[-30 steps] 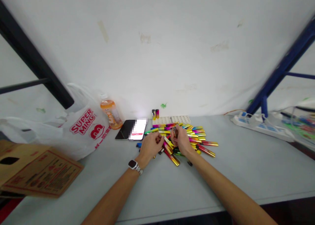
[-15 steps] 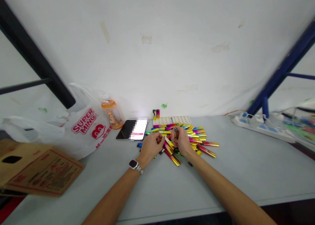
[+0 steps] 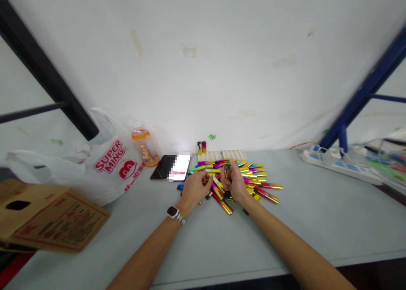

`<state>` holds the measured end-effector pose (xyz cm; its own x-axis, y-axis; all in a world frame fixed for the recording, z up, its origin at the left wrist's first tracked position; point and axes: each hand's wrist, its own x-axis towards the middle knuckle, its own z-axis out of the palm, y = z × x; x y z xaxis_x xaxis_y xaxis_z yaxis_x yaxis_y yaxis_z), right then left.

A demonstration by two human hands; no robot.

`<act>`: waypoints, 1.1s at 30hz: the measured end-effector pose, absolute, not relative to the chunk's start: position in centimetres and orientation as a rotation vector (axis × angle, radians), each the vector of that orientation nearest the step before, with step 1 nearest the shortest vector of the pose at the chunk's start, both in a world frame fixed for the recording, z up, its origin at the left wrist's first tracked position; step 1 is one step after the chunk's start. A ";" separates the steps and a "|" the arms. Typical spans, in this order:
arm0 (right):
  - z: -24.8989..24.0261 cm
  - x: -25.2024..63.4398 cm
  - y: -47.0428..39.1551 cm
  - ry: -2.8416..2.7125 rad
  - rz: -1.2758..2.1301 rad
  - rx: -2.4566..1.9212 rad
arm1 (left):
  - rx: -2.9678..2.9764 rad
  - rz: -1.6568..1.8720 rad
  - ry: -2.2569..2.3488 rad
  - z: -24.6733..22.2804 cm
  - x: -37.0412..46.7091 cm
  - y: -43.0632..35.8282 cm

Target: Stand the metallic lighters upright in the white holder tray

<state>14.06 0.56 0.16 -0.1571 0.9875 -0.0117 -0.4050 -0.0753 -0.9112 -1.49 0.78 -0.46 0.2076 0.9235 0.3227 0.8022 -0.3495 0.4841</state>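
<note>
Several shiny lighters in red, gold, purple, green and blue lie in a loose pile on the grey table. At the pile's left side my left hand is closed, its fingertips pinched together; whatever is between them is too small to make out. My right hand is wrapped round a lighter over the middle of the pile, with its top end showing and the thumb raised beside it. Behind the pile a white perforated tray lies near the wall, with two small lighters upright at its left end.
Left of the pile are a phone with a lit screen beside it, an orange drink bottle, a white plastic bag and a cardboard box. A white power strip lies at the right.
My right thumb has lifted and straightened a little over the lighter. My left hand has stayed almost in place.
</note>
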 end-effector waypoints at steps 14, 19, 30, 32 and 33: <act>0.9 13.8 0.2 -1.066 1.334 -1.037 | 2.269 0.864 1.638 -0.9 -1.5 0.9; 0.5 13.8 0.2 -1.137 1.264 -1.037 | 2.268 0.842 1.640 -0.8 -1.5 0.9; 0.2 13.8 0.8 -0.952 1.582 -0.831 | 2.276 0.855 1.629 -0.8 -1.5 0.9; 0.5 13.8 0.8 -0.986 1.573 -0.796 | 2.276 0.866 1.625 -0.9 -1.6 0.9; 0.6 13.8 0.8 -1.014 1.534 -0.798 | 2.277 0.868 1.622 -0.9 -1.6 0.9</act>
<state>13.84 0.82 0.59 -0.1951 0.9804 0.0267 -0.4084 -0.0565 -0.9110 -1.58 0.93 -0.95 0.2190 0.9154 0.3378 0.7891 -0.3697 0.4905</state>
